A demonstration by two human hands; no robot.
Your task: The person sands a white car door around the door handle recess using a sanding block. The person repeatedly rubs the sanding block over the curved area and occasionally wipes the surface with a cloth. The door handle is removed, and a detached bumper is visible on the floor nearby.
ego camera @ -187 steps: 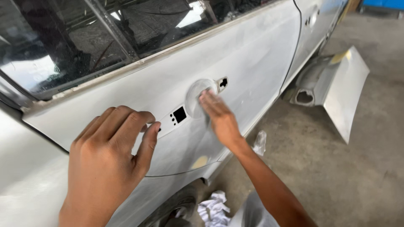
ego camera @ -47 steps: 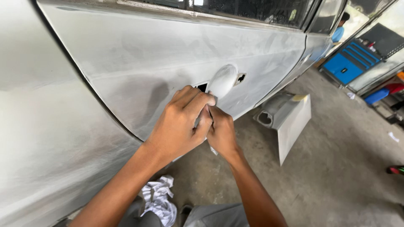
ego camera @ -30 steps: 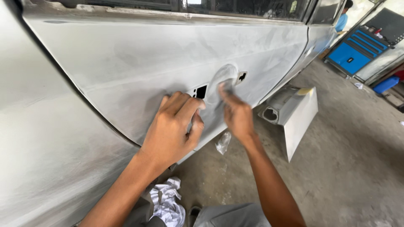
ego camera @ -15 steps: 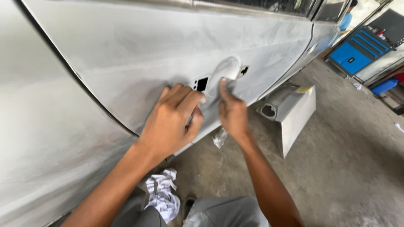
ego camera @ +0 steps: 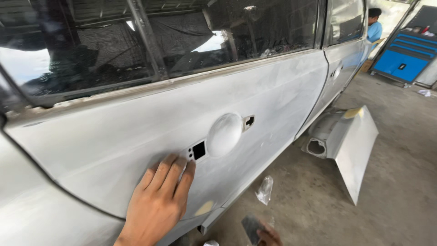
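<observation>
A sanded, dull grey car door [ego camera: 136, 132] fills the view, with a round handle recess [ego camera: 224, 135] and two small dark cut-outs beside it. My left hand [ego camera: 157, 202] lies flat on the panel, fingers together, fingertips just left of the square cut-out [ego camera: 198, 150]. My right hand [ego camera: 265, 236] is low at the bottom edge, away from the door, its fingers closed on a small dark sanding pad [ego camera: 251, 228]. Most of that hand is out of frame.
A loose grey body panel [ego camera: 350, 141] leans on the concrete floor to the right. A crumpled clear plastic wrapper [ego camera: 265, 190] lies under the door sill. A blue tool cabinet [ego camera: 405, 57] and a person in a blue shirt [ego camera: 374, 25] are far right.
My right hand has left the handle recess and dropped to the bottom of the view with the pad. The view has tilted up, showing the window glass. My left hand stays on the door.
</observation>
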